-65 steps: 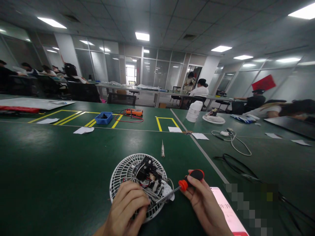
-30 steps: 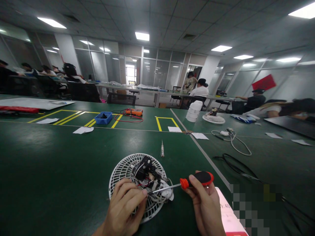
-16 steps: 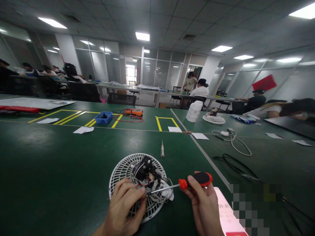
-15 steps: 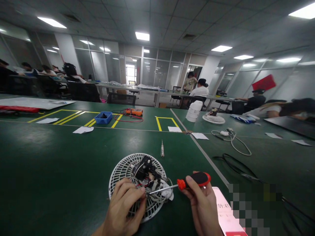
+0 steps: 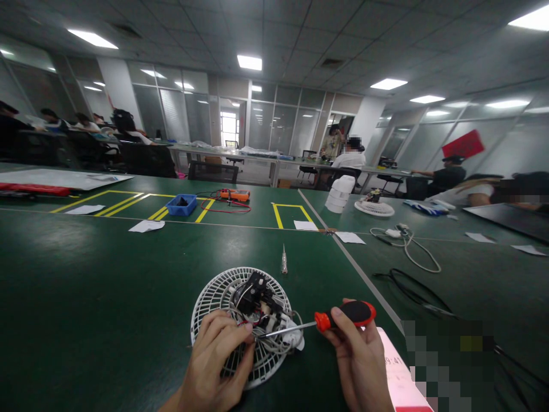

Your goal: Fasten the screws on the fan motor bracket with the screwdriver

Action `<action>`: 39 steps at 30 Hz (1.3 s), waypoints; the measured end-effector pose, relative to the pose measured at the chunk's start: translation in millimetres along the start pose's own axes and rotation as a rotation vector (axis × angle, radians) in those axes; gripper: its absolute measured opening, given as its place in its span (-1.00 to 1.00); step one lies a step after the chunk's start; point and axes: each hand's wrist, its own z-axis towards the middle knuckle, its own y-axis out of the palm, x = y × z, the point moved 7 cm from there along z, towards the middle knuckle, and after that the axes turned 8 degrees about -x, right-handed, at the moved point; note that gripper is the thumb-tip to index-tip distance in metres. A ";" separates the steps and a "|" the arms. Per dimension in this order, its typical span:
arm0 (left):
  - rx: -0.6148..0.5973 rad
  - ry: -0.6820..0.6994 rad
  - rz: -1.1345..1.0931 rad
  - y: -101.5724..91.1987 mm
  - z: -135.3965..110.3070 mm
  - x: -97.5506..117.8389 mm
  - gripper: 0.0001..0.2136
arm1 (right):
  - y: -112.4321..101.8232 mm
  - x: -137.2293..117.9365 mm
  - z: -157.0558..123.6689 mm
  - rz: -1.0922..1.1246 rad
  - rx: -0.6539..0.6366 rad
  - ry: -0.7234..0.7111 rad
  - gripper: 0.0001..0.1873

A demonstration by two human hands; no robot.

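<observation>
My right hand [image 5: 360,355] grips a screwdriver [image 5: 349,315] by its red and black handle. Its shaft points left, with the tip beside the fingertips of my left hand [image 5: 218,355]. Those left fingers are pinched together over a round white fan grille [image 5: 210,292]; what is between them is too small or hidden to make out. On the grille sits a black motor assembly [image 5: 253,292] with wires and a coiled grey cable [image 5: 274,343] around it. A small clear-handled screwdriver [image 5: 284,262] lies on the table beyond the grille.
On the green table [image 5: 107,286] stand a blue bin [image 5: 182,206] and an orange multimeter [image 5: 235,195] with leads. Further right are a white cylindrical stack [image 5: 340,194], another fan grille [image 5: 374,208] and loose cables [image 5: 420,252]. A lit phone [image 5: 398,372] lies beside my right hand. Several people sit beyond.
My right hand and the screwdriver have shifted slightly right, the tip drawing back a little from my left fingertips. My left hand keeps its pinch over the grille.
</observation>
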 end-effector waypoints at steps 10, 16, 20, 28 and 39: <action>-0.005 -0.013 -0.015 0.0 -1.2 -2.7 -0.52 | 5.2 -1.6 1.5 0.017 -0.040 -0.038 -0.38; 0.004 -0.027 -0.015 -1.0 -3.0 -4.6 -0.53 | 6.2 -0.8 0.3 0.025 -0.070 -0.052 -0.40; -0.006 -0.045 -0.019 0.0 -3.3 -6.7 -0.53 | 5.9 -1.6 -0.2 0.018 -0.080 -0.055 -0.40; -0.001 -0.069 -0.015 -1.2 -3.3 -7.8 -0.55 | 7.2 0.8 -3.4 0.031 -0.059 -0.021 -0.41; 0.013 -0.039 -0.018 -2.5 0.3 -4.3 -0.55 | 6.4 -2.9 -1.5 0.028 -0.046 -0.041 -0.41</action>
